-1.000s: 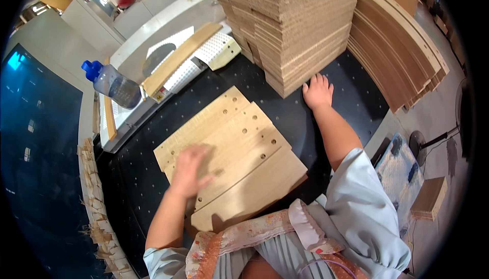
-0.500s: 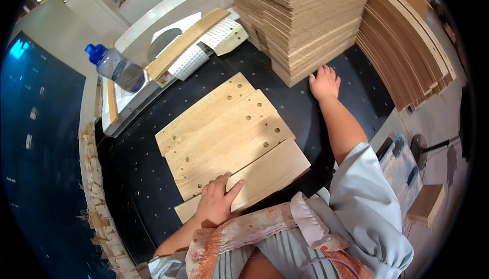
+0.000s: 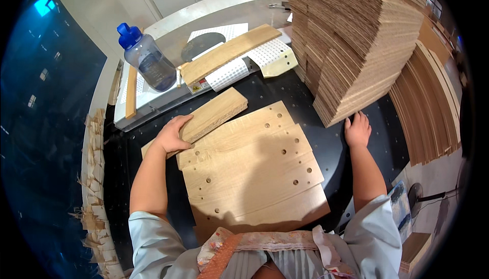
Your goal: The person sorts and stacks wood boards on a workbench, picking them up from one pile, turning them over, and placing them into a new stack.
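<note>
Wooden board (image 3: pixel 216 112), pale and thick-edged, lies slantwise left of centre in the head view, and my left hand (image 3: pixel 173 135) is closed around its lower-left part, thumb on the near edge and fingers across the top. Just beside it, in the middle of the frame, several flat panels (image 3: pixel 244 151) lie edge to edge on the black worktop (image 3: pixel 275 89); round holes dot both of their ends. I can't tell whether the board touches them.

My right hand (image 3: pixel 358 132), right of centre, holds nothing: it rests palm down with the fingers slightly apart, fingertips at the foot of the tall stack (image 3: pixel 351 49) that fills the upper right. Whether they touch it, I can't make out. Farther right a second stack (image 3: pixel 428 105) of boards curves along the rim of the frame.

At upper left I have a clear bottle (image 3: pixel 155 67) with a blue lid. To its right, a wooden strip (image 3: pixel 232 55) lies across white perforated sheets (image 3: pixel 272 59), near the top of the frame.
</note>
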Action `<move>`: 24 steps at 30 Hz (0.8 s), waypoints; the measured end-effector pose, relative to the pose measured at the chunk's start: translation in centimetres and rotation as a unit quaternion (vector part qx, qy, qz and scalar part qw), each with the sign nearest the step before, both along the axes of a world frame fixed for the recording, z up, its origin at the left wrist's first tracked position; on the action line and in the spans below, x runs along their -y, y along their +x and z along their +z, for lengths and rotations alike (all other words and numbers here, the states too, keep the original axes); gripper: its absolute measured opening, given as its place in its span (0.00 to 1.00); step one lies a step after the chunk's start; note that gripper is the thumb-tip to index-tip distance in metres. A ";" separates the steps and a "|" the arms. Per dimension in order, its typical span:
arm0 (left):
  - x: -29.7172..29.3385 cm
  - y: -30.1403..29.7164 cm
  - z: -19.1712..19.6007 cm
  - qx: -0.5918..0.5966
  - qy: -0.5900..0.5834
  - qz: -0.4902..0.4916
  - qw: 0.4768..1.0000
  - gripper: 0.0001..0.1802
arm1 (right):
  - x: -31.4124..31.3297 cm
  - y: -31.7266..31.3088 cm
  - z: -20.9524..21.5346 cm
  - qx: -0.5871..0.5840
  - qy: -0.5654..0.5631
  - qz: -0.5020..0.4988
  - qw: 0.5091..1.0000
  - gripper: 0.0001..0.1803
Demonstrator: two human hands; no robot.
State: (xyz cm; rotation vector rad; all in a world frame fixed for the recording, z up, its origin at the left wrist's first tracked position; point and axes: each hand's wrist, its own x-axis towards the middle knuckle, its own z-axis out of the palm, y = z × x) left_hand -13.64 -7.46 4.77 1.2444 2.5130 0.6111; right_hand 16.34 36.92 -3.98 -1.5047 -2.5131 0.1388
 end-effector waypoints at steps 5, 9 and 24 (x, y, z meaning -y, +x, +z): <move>3.5 -4.6 -1.2 0.014 -0.051 0.032 0.998 0.49 | -0.5 0.3 -0.3 0.011 0.025 0.006 1.000 0.27; 6.5 -6.2 -2.1 0.018 -0.121 0.076 0.990 0.52 | -1.0 0.2 -0.8 0.014 0.034 0.005 0.999 0.26; 5.7 0.1 -5.7 0.219 0.527 0.528 0.629 0.29 | -1.5 0.3 -1.3 0.029 0.045 0.015 0.998 0.26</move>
